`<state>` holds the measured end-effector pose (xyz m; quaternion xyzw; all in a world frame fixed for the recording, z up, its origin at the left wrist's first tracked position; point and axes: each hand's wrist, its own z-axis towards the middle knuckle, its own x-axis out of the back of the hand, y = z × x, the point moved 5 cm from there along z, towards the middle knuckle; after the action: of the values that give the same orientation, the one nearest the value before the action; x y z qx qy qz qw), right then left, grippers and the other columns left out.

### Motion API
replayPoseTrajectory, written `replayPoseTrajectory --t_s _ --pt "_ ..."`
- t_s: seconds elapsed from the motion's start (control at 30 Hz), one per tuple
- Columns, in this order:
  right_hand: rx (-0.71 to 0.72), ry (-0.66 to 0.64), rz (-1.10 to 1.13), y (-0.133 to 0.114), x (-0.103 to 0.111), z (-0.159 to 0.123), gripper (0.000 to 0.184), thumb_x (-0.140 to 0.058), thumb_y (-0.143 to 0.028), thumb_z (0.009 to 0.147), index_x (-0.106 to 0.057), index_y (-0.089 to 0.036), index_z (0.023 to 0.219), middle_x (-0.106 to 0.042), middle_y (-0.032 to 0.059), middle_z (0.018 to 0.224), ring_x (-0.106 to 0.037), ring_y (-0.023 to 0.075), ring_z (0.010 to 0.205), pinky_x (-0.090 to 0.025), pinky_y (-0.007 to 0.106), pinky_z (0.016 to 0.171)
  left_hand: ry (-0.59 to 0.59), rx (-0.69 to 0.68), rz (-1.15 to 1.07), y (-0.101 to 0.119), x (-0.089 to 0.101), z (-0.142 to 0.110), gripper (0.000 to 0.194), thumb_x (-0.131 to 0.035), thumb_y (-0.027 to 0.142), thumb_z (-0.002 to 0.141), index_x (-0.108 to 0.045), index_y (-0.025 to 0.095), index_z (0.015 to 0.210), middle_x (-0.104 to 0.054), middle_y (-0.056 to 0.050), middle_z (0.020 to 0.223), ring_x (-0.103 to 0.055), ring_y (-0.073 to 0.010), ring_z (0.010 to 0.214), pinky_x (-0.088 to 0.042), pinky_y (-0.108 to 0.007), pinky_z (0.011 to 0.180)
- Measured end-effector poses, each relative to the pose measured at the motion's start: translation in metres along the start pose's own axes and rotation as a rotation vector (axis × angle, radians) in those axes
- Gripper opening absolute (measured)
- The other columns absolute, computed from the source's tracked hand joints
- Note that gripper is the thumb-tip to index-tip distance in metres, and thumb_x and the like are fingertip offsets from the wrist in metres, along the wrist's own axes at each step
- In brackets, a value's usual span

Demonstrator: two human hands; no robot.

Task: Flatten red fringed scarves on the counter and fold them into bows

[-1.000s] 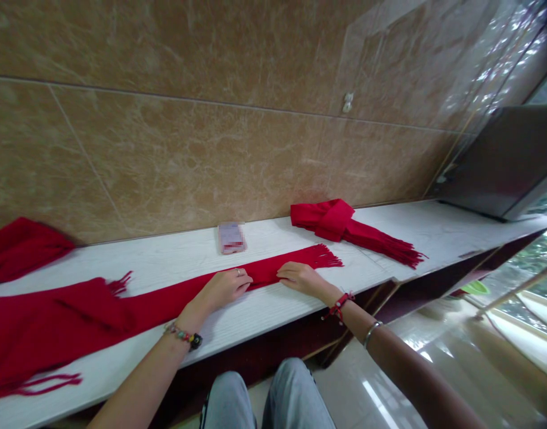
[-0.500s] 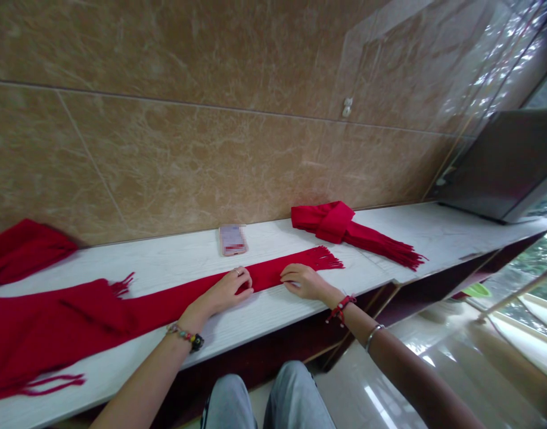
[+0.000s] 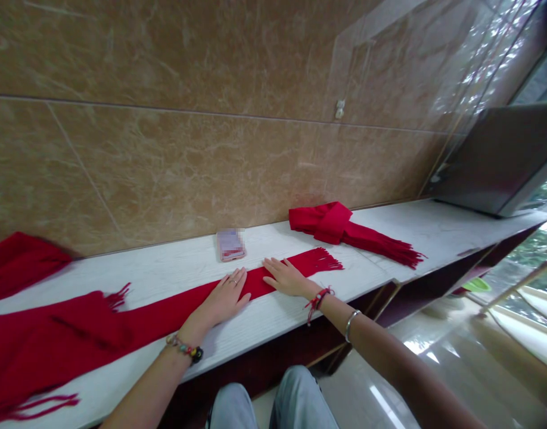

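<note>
A single head-worn camera looks from above the wearer's knees (image 3: 295,396), forward and down across the white tabletop (image 3: 166,271) to the tiled wall (image 3: 188,167) behind it. Range is near: the left hand (image 3: 226,296) and right hand (image 3: 289,278) lie below the frame's centre, forearms (image 3: 152,381) entering from the lower edge. The view is tilted, the tabletop rising rightward.

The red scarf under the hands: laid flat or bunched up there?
Flat: the scarf lies smooth under left hand and right hand, fringe outspread.
</note>
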<state>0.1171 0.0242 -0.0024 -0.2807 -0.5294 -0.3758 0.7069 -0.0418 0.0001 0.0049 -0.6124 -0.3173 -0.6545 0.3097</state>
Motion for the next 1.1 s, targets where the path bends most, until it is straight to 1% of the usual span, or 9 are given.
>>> replayPoseTrajectory --t_s 0.1,0.2,0.3,0.37,0.47,0.57,0.67,0.93,1.1 --pt "-0.039 -0.047 -0.115 0.04 0.005 -0.021 0.046 -0.03 -0.037 0.09 -0.038 -0.014 0.129 -0.036 0.0141 0.136 -0.033 0.0257 0.124 -0.033 0.047 0.096 -0.013 0.011 -0.003 0.001 0.004 -0.001 0.061 -0.029 0.041 0.085 -0.024 0.005 0.134 -0.02 -0.015 0.142 -0.017 -0.0207 0.132 -0.017 -0.035 0.107" --pt "-0.036 -0.143 -0.266 0.075 0.012 -0.041 0.037 -0.03 -0.026 0.091 -0.047 -0.018 0.122 -0.034 0.0135 0.137 -0.031 0.0295 0.125 -0.034 0.055 0.092 -0.017 0.009 -0.003 0.001 0.005 -0.002 0.061 -0.028 0.041 0.086 -0.024 0.005 0.135 -0.02 -0.015 0.143 -0.017 -0.0204 0.132 -0.016 -0.034 0.107" --pt "-0.088 -0.215 -0.318 0.092 0.021 -0.044 0.033 -0.033 -0.022 0.089 -0.052 -0.022 0.117 -0.037 0.0125 0.136 -0.032 0.0327 0.124 -0.034 0.061 0.088 0.0 -0.002 -0.007 0.0 0.004 -0.002 0.06 -0.028 0.041 0.086 -0.025 0.005 0.134 -0.021 -0.015 0.142 -0.018 -0.0204 0.131 -0.016 -0.033 0.106" --pt "-0.15 -0.175 -0.258 0.086 0.028 -0.031 0.034 -0.033 -0.024 0.09 -0.05 -0.022 0.119 -0.038 0.0134 0.135 -0.032 0.0323 0.124 -0.032 0.061 0.089 0.019 -0.019 -0.022 0.0 0.002 -0.002 0.059 -0.029 0.041 0.086 -0.027 0.006 0.133 -0.023 -0.015 0.142 -0.019 -0.0209 0.131 -0.017 -0.034 0.106" --pt "-0.173 -0.053 -0.082 0.052 0.029 0.004 0.041 -0.029 -0.031 0.091 -0.04 -0.016 0.127 -0.035 0.0157 0.136 -0.028 0.0292 0.127 -0.028 0.057 0.095 0.058 -0.048 -0.07 -0.001 0.0 -0.001 0.061 -0.029 0.046 0.086 -0.027 0.007 0.133 -0.024 -0.016 0.141 -0.021 -0.0216 0.13 -0.018 -0.035 0.105" --pt "-0.102 -0.023 0.063 0.005 0.013 0.032 0.047 -0.028 -0.034 0.09 -0.034 -0.012 0.131 -0.034 0.0156 0.137 -0.026 0.0264 0.128 -0.027 0.052 0.098 0.084 -0.067 -0.12 -0.007 -0.001 -0.005 0.067 -0.027 0.054 0.085 -0.025 0.009 0.135 -0.024 -0.016 0.141 -0.021 -0.021 0.131 -0.018 -0.034 0.105" --pt "-0.079 -0.031 0.116 -0.022 -0.004 0.042 0.048 -0.03 -0.035 0.09 -0.033 -0.012 0.131 -0.035 0.0148 0.136 -0.027 0.0245 0.127 -0.026 0.049 0.1 0.068 -0.067 -0.129 -0.021 0.001 -0.021 0.066 -0.025 0.055 0.086 -0.024 0.011 0.135 -0.024 -0.014 0.142 -0.02 -0.0194 0.131 -0.018 -0.032 0.105" --pt "-0.07 -0.023 0.107 -0.013 -0.016 0.036 0.048 -0.031 -0.036 0.089 -0.039 -0.009 0.128 -0.039 0.0137 0.134 -0.029 0.0249 0.126 -0.025 0.044 0.101 -0.036 -0.02 -0.038 -0.077 0.011 -0.103 0.052 -0.024 0.045 0.09 -0.024 0.022 0.136 -0.025 -0.005 0.142 -0.021 -0.0164 0.131 -0.016 -0.033 0.106" --pt "-0.095 0.013 0.121 -0.013 -0.017 0.035 0.046 -0.032 -0.038 0.089 -0.043 -0.012 0.125 -0.04 0.0137 0.133 -0.03 0.0242 0.126 -0.026 0.044 0.1 -0.078 0.026 -0.017 -0.089 0.015 -0.116 0.05 -0.023 0.042 0.09 -0.024 0.022 0.136 -0.024 -0.004 0.143 -0.018 -0.0166 0.132 -0.016 -0.034 0.106"
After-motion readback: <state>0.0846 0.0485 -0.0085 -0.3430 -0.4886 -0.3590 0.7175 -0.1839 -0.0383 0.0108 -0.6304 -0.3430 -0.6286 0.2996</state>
